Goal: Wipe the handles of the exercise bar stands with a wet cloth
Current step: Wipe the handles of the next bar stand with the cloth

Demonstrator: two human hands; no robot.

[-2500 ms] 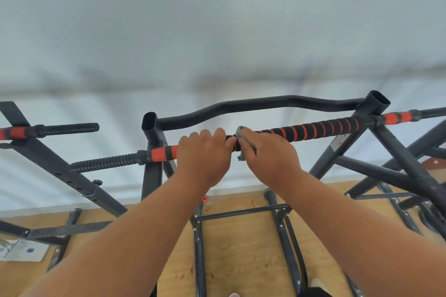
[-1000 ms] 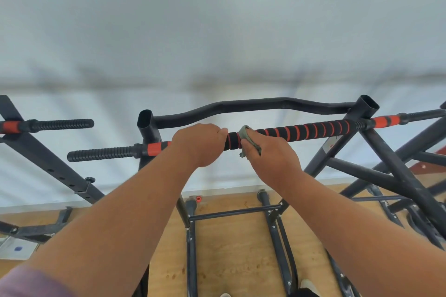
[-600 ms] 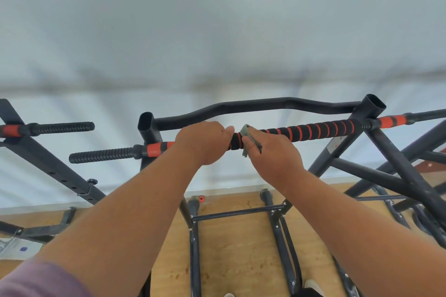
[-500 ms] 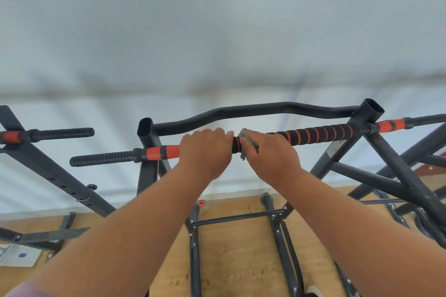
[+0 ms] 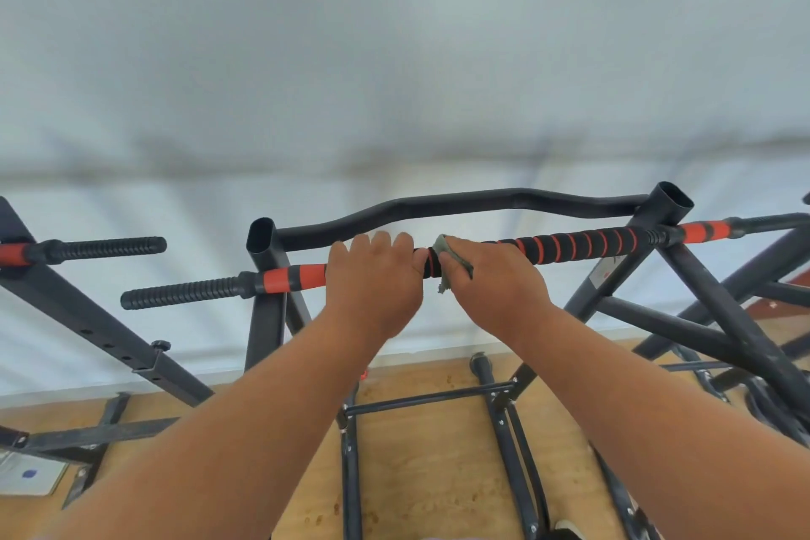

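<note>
Pale wall (image 5: 394,57) fills the upper view, blurred, above a wooden floor (image 5: 429,474). I see my left hand (image 5: 374,281) wrapped over the padded handle bar (image 5: 578,246), fingers curled round it and hiding the foam beneath. Just beside it, almost touching, my right hand (image 5: 495,289) clamps a greenish cloth (image 5: 449,261) against the same bar; only a crumpled edge of cloth shows past my fingers. Behind runs a bent black bar (image 5: 460,210). A second stand (image 5: 87,250) at left is cut off by the frame edge.
</note>
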